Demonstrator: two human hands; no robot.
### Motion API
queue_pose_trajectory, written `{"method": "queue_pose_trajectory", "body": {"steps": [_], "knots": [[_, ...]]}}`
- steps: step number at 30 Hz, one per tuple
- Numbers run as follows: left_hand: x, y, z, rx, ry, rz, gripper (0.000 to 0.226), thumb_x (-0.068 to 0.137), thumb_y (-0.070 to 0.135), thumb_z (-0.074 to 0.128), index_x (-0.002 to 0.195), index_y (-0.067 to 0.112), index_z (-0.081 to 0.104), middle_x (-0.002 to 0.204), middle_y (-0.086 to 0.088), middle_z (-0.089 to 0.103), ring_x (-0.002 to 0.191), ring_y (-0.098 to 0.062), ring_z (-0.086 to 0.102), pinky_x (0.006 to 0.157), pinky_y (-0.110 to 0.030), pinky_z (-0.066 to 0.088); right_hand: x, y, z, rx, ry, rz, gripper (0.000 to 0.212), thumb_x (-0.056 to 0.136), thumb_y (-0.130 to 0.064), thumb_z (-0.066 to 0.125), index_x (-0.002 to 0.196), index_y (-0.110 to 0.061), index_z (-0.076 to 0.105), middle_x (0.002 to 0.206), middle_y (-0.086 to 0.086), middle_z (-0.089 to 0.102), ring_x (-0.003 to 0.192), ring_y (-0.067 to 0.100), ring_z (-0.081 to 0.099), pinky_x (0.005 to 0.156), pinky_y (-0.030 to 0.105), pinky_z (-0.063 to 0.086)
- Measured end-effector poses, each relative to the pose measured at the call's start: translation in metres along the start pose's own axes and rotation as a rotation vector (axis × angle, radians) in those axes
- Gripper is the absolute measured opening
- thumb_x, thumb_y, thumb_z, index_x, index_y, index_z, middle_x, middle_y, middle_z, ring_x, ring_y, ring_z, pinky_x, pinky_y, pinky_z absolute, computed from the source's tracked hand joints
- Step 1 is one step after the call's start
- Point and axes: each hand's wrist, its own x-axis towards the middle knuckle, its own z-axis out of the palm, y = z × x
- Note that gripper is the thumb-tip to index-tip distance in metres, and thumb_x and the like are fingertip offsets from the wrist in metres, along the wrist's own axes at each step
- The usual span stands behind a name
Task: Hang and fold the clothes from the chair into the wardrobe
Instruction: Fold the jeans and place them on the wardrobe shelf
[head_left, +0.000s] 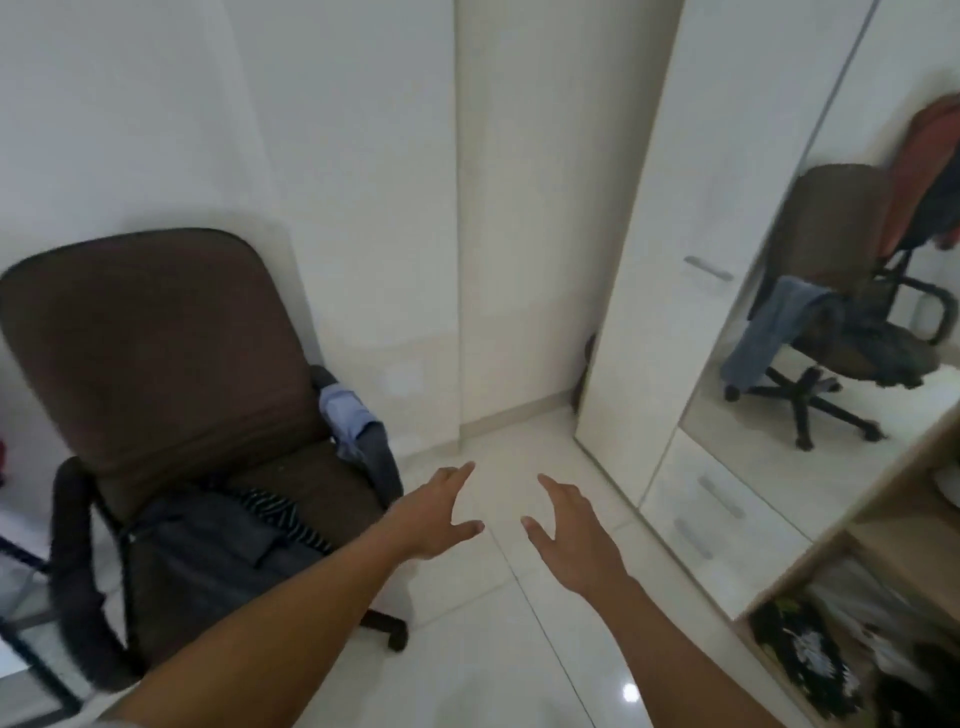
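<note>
A brown office chair (156, 343) stands at the left. On its seat lie a dark garment (208, 540) and a black-and-white striped one (283, 512). A light blue shirt (345, 410) hangs over its right armrest. The white wardrobe (639, 260) stands at the right, with an open wooden section (883, 525) at the far right holding several clothes. My left hand (434, 512) and my right hand (571, 535) reach forward over the floor, fingers spread, holding nothing. Both are to the right of the chair seat.
A mirror door (852, 322) on the wardrobe reflects the chair and clothes. White glossy floor tiles (519, 649) lie between chair and wardrobe. A black frame (31, 660) stands at the lower left edge.
</note>
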Motion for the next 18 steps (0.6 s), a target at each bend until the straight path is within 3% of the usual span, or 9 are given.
{"method": "queue_pose_trajectory", "body": {"steps": [5,10,18], "knots": [[-0.048,-0.098,-0.057,-0.076,0.099,-0.152,0.093,0.093,0.057,0.056,0.16,0.027,-0.002,0.167,-0.002,0.009,0.148,-0.026,0.028,0.115,-0.04,0.034,0.051,-0.1,0.057,-0.013,-0.045,-0.145,0.061,0.099,-0.045,0.048,0.153,-0.029,0.024,0.154,-0.005,0.032,0.14,0.015,0.032,0.104,0.033,0.039],[-0.075,-0.172,-0.093,-0.119,0.19,-0.257,0.094,0.093,0.057,0.057,0.16,0.024,-0.001,0.166,-0.001,0.01,0.148,-0.023,0.028,0.116,-0.038,0.034,0.1,-0.173,0.095,-0.02,-0.13,-0.266,0.061,0.1,-0.042,0.049,0.154,-0.028,0.024,0.155,-0.002,0.032,0.143,0.018,0.03,0.109,0.035,0.036],[-0.044,-0.257,-0.112,-0.222,0.23,-0.406,0.097,0.089,0.063,0.058,0.159,0.029,0.0,0.165,0.0,0.014,0.147,-0.021,0.029,0.115,-0.041,0.036,0.198,-0.225,0.142,-0.018,-0.247,-0.318,0.061,0.099,-0.041,0.053,0.153,-0.024,0.029,0.152,0.006,0.038,0.137,0.026,0.039,0.109,0.038,0.036]]}}
